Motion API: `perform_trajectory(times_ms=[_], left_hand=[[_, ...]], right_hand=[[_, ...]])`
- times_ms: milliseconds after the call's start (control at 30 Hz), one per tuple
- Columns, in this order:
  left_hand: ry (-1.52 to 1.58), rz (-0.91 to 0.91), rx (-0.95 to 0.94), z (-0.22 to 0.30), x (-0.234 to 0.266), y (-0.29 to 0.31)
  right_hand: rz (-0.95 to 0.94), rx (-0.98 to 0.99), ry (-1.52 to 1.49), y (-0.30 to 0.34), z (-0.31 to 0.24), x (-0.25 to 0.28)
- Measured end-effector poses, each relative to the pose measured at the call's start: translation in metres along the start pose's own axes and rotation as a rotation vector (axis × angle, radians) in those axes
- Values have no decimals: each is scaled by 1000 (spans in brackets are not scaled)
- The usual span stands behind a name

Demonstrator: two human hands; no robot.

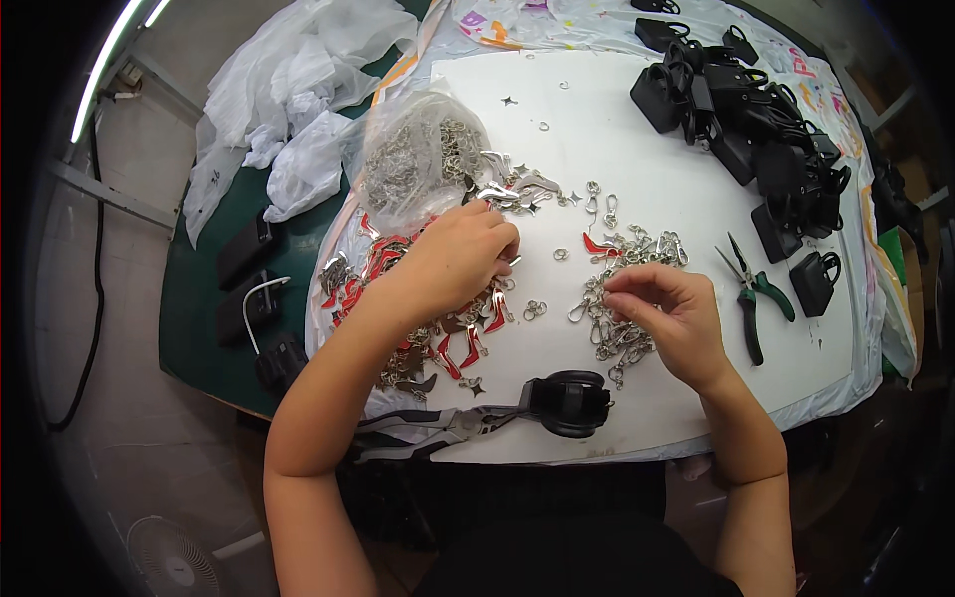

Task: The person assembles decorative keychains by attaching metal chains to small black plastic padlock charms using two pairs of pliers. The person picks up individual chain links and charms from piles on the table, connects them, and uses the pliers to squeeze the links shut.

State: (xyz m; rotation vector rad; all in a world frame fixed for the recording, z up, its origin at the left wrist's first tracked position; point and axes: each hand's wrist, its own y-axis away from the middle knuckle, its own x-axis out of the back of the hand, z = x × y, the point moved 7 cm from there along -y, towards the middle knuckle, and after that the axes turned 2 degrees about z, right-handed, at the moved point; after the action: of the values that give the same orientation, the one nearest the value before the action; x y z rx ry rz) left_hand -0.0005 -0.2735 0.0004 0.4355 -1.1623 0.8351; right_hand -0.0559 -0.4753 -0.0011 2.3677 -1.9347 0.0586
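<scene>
- Shiny silvery metal clasps (600, 326) catch the light.
- Shoe-shaped charms (445, 358) pair glossy red faces with bright metal.
- Clear, crinkled plastic forms a bag (403, 159).
- Smooth, matt white covers a board (557, 104).
- Dull steel jaws meet plastic-looking green-and-black handles (774, 297) on slender pliers (749, 283).

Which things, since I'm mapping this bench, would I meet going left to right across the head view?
Caged fan, white cable, left hand, pile of metal swivel clasps, needle-nose pliers.
</scene>
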Motion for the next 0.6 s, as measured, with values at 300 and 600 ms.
perform_trajectory(times_ms=[300,600], left_hand=[[534,-45,430,-15,7,-3],[1286,276,584,10,4,8]], right_hand=[[-45,7,-103,7,0,-3],[-50,95,-87,7,-7,-5]])
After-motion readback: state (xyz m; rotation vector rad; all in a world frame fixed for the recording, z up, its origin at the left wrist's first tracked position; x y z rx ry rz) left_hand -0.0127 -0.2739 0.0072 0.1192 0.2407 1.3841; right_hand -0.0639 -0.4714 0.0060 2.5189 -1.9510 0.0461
